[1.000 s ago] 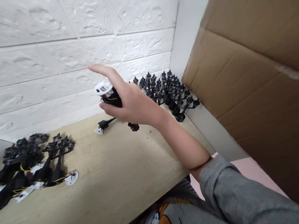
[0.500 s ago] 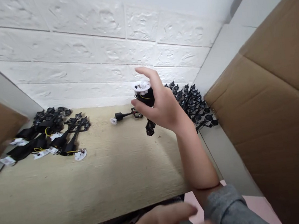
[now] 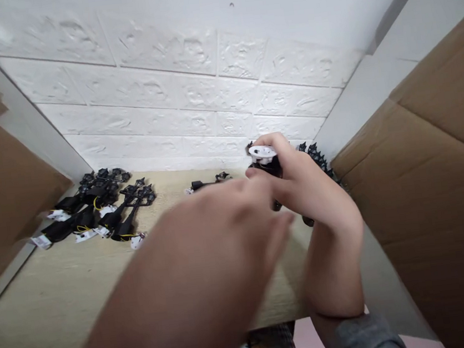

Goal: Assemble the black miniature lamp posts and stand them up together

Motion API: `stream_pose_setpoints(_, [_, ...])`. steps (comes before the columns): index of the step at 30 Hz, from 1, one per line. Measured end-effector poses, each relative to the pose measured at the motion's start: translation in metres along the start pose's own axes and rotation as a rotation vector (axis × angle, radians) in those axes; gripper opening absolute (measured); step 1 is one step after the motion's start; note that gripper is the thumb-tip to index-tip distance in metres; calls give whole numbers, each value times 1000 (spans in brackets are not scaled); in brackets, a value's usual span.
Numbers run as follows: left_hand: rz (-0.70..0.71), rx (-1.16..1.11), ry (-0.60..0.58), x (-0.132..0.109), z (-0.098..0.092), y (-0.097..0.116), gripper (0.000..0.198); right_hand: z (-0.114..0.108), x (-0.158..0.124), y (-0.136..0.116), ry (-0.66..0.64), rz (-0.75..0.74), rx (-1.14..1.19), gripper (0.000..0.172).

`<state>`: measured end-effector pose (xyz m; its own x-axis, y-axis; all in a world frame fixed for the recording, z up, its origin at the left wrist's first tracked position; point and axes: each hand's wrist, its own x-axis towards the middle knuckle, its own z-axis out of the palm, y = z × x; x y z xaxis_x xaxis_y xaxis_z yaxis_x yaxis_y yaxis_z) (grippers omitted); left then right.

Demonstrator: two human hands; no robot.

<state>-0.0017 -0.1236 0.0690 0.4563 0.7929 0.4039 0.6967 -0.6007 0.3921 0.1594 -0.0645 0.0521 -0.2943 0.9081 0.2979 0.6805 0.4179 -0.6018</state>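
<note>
My right hand [image 3: 299, 177] is closed around a small black lamp post, its white round base [image 3: 262, 152] facing up between thumb and forefinger. Most of the black body is hidden behind my palm and fingers. My left hand [image 3: 228, 213] reaches across the middle, its fingertips close to the held lamp; motion blurs it and I cannot make out its grip. Just beyond it, another black lamp post [image 3: 204, 183] lies on the board, partly covered by the left hand.
Several black lamp posts [image 3: 106, 210] with white bases and yellow wires lie at the left. More lantern tops [image 3: 316, 156] show behind my right hand. A wooden board [image 3: 83, 302] forms the worktop. Cardboard sheets [image 3: 437, 173] flank both sides, and a white brick-patterned wall [image 3: 156, 93] stands behind.
My left hand has risen from the bottom edge to beside the right hand. The right hand's forefinger, raised before, now curls over the white base. The view has shifted a little.
</note>
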Motion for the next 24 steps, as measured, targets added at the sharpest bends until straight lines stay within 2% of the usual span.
stream_pose_setpoints(2, [-130,78,-12,11,-1,-28,23,0,-1,-1,75,-57,47,25])
stream_pose_setpoints(4, [-224,105,-26,27,3,-51,39,4,4,0,122,-106,81,27])
stream_pose_setpoints(7, [-200,-39,-111,49,14,-71,47,18,18,5,107,-146,124,29])
stream_pose_setpoints(10, [-163,-218,-181,60,24,-76,44,34,33,10,147,-155,174,28])
stream_pose_setpoints(14, [-163,-218,-51,66,29,-79,27,50,42,9,237,-225,222,34])
stream_pose_setpoints(17, [-82,-148,-16,72,33,-86,17,54,43,6,263,-279,166,34])
stream_pose_setpoints(20, [14,-74,-54,78,39,-92,14,53,42,6,271,-294,42,24])
stream_pose_setpoints(24, [-2,-26,-150,79,41,-96,11,50,43,13,214,-240,-94,20])
